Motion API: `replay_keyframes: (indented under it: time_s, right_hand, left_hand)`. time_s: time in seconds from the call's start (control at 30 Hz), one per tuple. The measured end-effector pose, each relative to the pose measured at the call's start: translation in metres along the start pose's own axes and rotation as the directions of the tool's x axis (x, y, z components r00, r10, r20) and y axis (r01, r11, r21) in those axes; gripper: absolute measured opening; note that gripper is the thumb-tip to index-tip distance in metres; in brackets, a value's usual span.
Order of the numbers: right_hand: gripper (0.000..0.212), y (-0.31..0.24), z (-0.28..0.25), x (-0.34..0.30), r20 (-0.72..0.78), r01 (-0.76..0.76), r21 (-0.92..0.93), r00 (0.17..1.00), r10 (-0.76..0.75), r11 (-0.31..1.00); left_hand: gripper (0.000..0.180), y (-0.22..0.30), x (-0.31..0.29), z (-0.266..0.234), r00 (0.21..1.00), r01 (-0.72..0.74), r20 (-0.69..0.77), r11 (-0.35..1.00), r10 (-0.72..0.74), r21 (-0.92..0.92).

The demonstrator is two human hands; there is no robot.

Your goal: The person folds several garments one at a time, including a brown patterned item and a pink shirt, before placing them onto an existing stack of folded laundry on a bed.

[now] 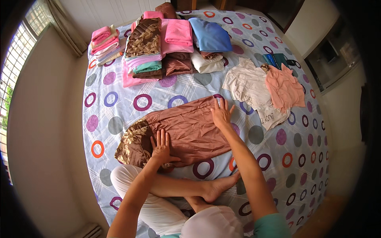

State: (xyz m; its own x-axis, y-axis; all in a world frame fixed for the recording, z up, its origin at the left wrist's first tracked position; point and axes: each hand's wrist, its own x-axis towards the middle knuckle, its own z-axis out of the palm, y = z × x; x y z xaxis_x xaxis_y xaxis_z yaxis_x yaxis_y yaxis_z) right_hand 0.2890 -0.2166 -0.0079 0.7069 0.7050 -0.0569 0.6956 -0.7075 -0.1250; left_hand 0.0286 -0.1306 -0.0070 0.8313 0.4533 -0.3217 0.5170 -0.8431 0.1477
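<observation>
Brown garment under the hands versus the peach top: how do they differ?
The brown garment is spread fairly flat; the peach top lies crumpled.
The brown garment looks larger and has a patterned end; the peach top looks plain.
The left hand and right hand are on the brown garment, not the peach top.
Both lie outside the stacks.

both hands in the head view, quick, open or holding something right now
Left hand: open, laid flat on the brown cloth, not gripping it.
Right hand: open, fingers spread at the cloth's far right corner, holding nothing.
</observation>
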Motion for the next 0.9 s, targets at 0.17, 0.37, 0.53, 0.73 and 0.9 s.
replay_keyframes:
  time_s: [0.17,0.37,0.53,0.73,0.9]
  right_hand:
    - [0.039,-0.049,-0.002,-0.101,-0.247,0.478,0.230,0.871,-0.425,0.848]
    - [0.047,-0.030,0.040,-0.149,-0.040,0.562,0.174,0.825,-0.564,0.809]
    - [0.046,0.067,0.027,-0.112,-0.096,0.268,-0.004,0.959,-0.267,0.963]
    - [0.041,0.119,-0.008,-0.102,-0.305,0.091,-0.020,0.948,-0.093,0.996]
    - [0.023,0.073,-0.025,-0.127,-0.187,0.038,0.290,0.982,0.017,0.956]
  left_hand:
    - [0.116,-0.024,0.004,0.050,0.934,0.014,-0.345,0.952,0.097,0.305]
    - [0.116,-0.004,0.003,0.016,0.968,-0.062,-0.235,0.994,0.083,0.094]
    - [0.118,-0.008,-0.010,0.001,0.987,-0.028,-0.157,1.000,0.027,-0.008]
    - [0.106,-0.019,0.003,-0.013,0.995,0.024,0.101,0.982,-0.005,-0.189]
    - [0.076,-0.083,-0.018,-0.084,0.991,0.024,0.113,0.740,0.071,-0.672]
